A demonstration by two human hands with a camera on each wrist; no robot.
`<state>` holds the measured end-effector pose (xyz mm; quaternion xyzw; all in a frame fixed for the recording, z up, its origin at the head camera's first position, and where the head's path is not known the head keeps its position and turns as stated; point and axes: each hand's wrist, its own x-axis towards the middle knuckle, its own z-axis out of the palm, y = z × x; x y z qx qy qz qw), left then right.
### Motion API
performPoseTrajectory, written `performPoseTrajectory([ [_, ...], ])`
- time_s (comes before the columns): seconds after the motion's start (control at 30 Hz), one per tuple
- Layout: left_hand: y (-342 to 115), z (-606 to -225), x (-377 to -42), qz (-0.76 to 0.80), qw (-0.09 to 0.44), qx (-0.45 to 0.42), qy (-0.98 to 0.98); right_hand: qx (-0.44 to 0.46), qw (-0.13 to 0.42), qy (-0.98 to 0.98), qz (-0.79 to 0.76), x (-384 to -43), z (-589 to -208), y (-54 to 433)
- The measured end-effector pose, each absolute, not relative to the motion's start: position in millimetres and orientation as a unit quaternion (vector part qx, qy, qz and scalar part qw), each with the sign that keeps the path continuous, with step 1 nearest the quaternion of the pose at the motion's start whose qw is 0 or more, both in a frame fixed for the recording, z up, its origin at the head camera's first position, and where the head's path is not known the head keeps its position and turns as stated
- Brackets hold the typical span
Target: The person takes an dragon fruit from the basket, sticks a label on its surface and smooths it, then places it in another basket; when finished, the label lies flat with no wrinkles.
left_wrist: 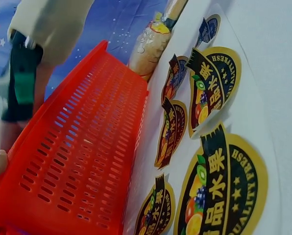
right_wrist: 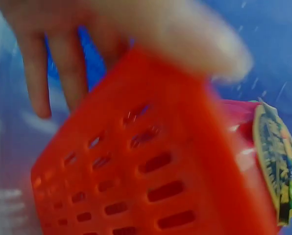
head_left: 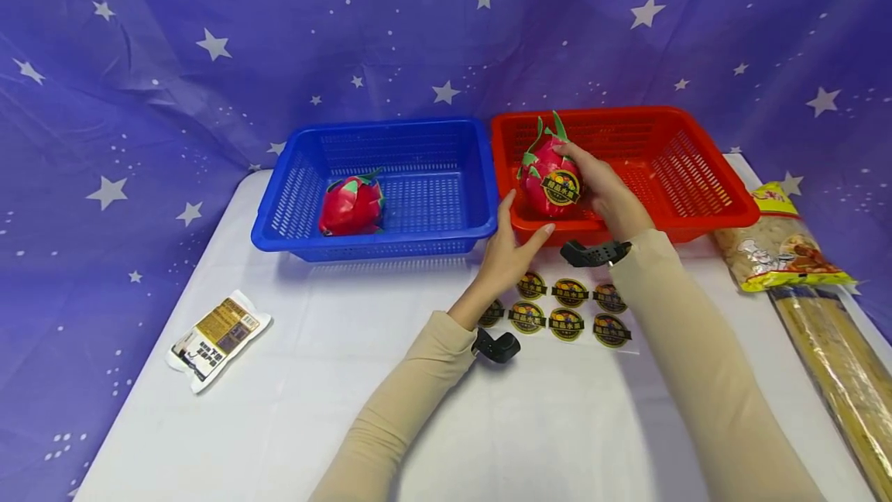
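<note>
Gripping the dragon fruit (head_left: 535, 189) inside the red basket (head_left: 697, 225), the right hand (head_left: 608, 190) turns the label (head_left: 560, 187) outward, likely for visibility. The left hand (head_left: 507, 252), fingers spread, braces the basket's near-left corner, presumably steadying it; stickers (head_left: 566, 324) lie in front.

Head view: right hand (head_left: 605, 186) covering part of stickered dragon fruit (head_left: 541, 169); left arm (head_left: 432, 362) hiding part of one sticker (head_left: 494, 314); fine print on white packet (head_left: 219, 339) being too small for reading; long packet (head_left: 839, 378) running past right edge. Right-wrist view: thumb (right_wrist: 205, 44) blurring over red basket (right_wrist: 185, 147).
</note>
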<state>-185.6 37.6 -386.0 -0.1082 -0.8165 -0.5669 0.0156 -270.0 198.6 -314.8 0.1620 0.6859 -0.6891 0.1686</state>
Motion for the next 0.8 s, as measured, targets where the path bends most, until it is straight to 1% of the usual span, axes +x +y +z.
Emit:
performPoseTrajectory([
  [0.13, 37, -386, -185, -0.573, 0.018, -0.112, -0.812, 0.168, 0.196, 0.726, -0.638, -278, -323, 199],
  [0.3, 37, -386, -185, -0.576, 0.017, -0.111, -0.809, 0.144, 0.225, 0.769, -0.58, -284, -330, 196],
  [0.5, 35, -386, -185, -0.579, 0.021, -0.112, -0.808, 0.121, 0.25, 0.787, -0.551, -287, -335, 192],
  [0.63, 35, -388, -186, -0.577, 0.021, -0.114, -0.808, 0.108, 0.254, 0.804, -0.527, -286, -337, 193],
  [0.8, 36, -389, -186, -0.578, 0.02, -0.118, -0.807, 0.069, 0.241, 0.858, -0.448, -284, -337, 191],
])
